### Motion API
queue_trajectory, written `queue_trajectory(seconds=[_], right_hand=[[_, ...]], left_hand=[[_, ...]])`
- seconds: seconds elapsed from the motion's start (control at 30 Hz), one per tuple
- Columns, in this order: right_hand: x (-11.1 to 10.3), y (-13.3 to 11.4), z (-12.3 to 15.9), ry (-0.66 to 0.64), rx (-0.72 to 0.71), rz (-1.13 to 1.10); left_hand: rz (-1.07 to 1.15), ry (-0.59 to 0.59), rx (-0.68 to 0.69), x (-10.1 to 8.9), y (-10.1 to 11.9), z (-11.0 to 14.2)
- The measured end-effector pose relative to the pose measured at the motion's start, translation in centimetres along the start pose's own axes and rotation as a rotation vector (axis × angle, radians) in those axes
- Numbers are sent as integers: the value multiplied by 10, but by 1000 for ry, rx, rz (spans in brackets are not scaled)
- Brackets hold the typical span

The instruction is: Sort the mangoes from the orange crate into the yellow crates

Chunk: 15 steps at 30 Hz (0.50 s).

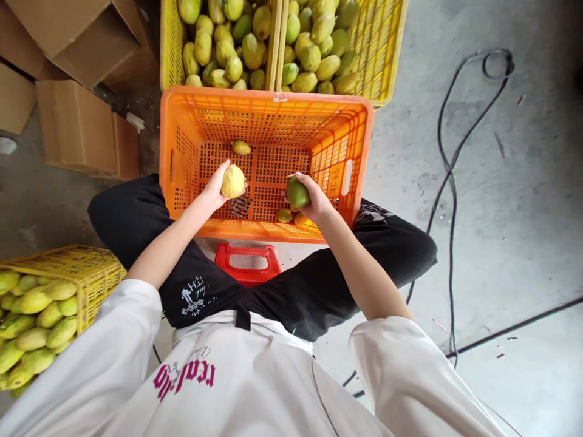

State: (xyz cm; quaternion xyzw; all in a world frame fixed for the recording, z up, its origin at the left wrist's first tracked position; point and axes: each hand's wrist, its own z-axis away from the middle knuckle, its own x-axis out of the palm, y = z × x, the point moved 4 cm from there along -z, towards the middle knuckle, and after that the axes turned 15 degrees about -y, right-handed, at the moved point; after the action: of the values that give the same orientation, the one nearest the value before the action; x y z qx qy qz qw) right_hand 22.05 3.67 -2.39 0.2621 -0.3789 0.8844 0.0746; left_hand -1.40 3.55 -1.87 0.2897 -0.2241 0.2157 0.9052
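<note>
My left hand (220,185) is closed from below and the side around a yellow, lemon-like fruit (232,181), held over the left part of an orange plastic crate (266,233). Over the crate's right part, my right hand (314,199) grips a smooth dark green fruit (297,192). The two hands are apart. On the crate's mesh floor, beyond my left hand, lies a yellow-green fruit (241,147). A few more fruits, among them a small greenish one (285,215), lie below my right hand and are partly hidden by it.
Two yellow crates (387,67) full of yellow-green fruit stand against the orange crate's far side. Another filled yellow crate (102,276) is at left. Cardboard boxes (75,124) lie at upper left. A red plastic stool (248,276) shows between my legs. A black cable (449,164) loops across the floor.
</note>
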Motion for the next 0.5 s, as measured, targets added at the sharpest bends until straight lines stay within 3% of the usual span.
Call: queue_trajectory(seconds=[0.23, 0.5], right_hand=[[-6, 3, 0, 39, 44, -14], [-7, 5, -5, 13, 72, -44]], left_hand=[[19, -57, -9, 4, -1, 5], [-63, 26, -56, -8, -3, -3]])
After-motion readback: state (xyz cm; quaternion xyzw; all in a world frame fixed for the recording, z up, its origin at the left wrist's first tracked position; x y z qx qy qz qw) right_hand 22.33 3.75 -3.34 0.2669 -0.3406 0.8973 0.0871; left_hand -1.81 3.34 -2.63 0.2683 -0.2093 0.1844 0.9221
